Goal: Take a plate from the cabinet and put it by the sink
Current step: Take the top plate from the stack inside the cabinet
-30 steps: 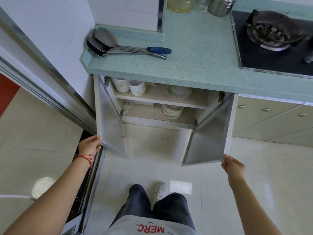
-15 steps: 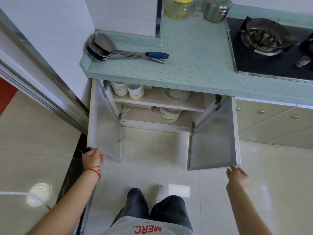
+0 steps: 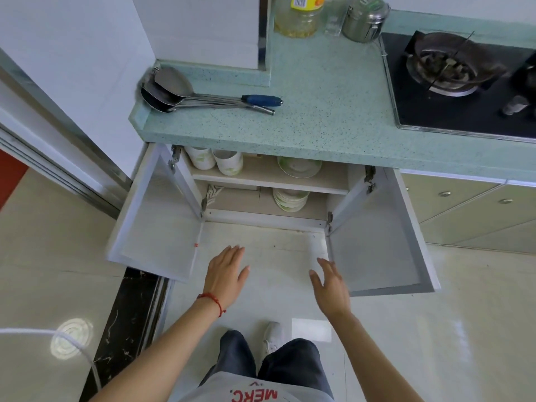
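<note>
The cabinet (image 3: pixel 269 181) under the green counter stands with both doors swung wide. A white plate (image 3: pixel 299 166) with green marks lies on its upper shelf, beside two upturned cups (image 3: pixel 214 161). A stack of white plates or bowls (image 3: pixel 290 200) sits on the lower shelf. My left hand (image 3: pixel 224 271) and my right hand (image 3: pixel 330 281) hover over the floor between the two doors, in front of the cabinet. Both hands hold nothing and their fingers are spread. No sink is in view.
The left door (image 3: pixel 153 227) and the right door (image 3: pixel 380 236) jut out on either side of my hands. Metal ladles (image 3: pixel 185 92) lie on the counter (image 3: pixel 319 111). A gas hob (image 3: pixel 464 82) is at the right, with an oil bottle (image 3: pixel 301 15) and steel jar (image 3: pixel 365 18) behind.
Both hands have let go of the door edges and moved inward to the middle, in front of the cabinet opening. The doors have swung wider. The camera has tilted, so more counter shows.
</note>
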A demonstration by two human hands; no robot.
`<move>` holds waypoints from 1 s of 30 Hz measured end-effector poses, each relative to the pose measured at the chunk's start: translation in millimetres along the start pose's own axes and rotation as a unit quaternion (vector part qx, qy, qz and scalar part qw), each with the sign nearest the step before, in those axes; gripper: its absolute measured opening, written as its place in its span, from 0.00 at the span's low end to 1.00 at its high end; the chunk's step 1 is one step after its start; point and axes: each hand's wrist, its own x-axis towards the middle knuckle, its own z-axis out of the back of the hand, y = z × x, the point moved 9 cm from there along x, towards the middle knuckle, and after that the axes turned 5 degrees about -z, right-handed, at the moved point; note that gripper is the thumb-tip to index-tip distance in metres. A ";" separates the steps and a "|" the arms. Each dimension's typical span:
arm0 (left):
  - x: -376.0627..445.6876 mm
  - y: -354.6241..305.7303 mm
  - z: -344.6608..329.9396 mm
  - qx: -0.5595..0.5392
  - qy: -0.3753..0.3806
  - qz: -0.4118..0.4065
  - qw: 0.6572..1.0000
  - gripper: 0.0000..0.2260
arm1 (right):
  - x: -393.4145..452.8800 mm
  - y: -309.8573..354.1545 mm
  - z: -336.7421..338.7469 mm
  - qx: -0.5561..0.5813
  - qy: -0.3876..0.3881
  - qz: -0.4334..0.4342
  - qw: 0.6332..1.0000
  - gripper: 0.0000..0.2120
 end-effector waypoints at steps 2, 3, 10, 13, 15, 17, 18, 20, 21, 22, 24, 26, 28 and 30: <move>5.6 -6.3 -6.4 0.035 0.018 -0.006 0.999 0.24 | 4.9 8.7 -2.3 -0.029 0.013 0.027 0.999 0.21; 8.1 -9.3 -8.5 0.045 0.016 -0.011 0.999 0.23 | 7.4 12.3 -3.1 -0.046 0.019 0.039 0.998 0.22; 29.1 -26.3 -21.2 0.095 0.017 -0.024 0.995 0.21 | 30.4 15.9 -9.9 -0.118 0.043 0.083 0.989 0.23; 41.8 -28.0 -27.8 0.113 0.045 -0.020 0.992 0.22 | 43.3 16.1 -11.4 -0.131 0.051 0.081 0.987 0.23; 55.3 -28.5 -26.5 0.120 0.050 -0.023 0.991 0.20 | 56.2 18.4 -12.3 -0.132 0.054 0.079 0.987 0.23; 72.4 -28.6 -25.0 0.126 0.052 -0.026 0.990 0.19 | 71.7 21.6 -13.1 -0.131 0.053 0.075 0.987 0.23; 82.3 -27.9 -24.9 0.125 0.044 -0.034 0.991 0.18 | 80.2 23.3 -13.3 -0.131 0.053 0.071 0.987 0.23; 103.1 -26.1 -24.5 0.097 0.042 -0.044 0.993 0.20 | 97.9 26.9 -12.6 -0.132 0.050 0.060 0.988 0.23; 113.6 -24.5 -23.9 0.090 0.045 -0.044 0.994 0.20 | 106.3 28.5 -11.7 -0.132 0.049 0.052 0.989 0.23; 124.1 -22.2 -21.8 0.094 0.036 -0.046 0.994 0.20 | 114.7 30.3 -11.2 -0.133 0.048 0.047 0.989 0.23; 144.0 -15.1 -22.7 0.110 0.057 -0.037 0.992 0.20 | 132.2 34.4 -11.4 -0.137 0.050 0.044 0.988 0.23; 161.7 -9.5 -24.9 0.107 0.068 -0.031 0.992 0.21 | 149.8 35.8 -12.2 -0.140 0.051 0.040 0.988 0.22; 175.2 -7.5 -28.1 0.102 0.066 -0.039 0.992 0.22 | 165.8 37.1 -12.0 -0.140 0.037 0.046 0.988 0.22; 187.4 -1.9 -33.8 0.108 0.054 -0.040 0.992 0.24 | 179.4 35.6 -12.6 -0.144 0.025 0.047 0.988 0.22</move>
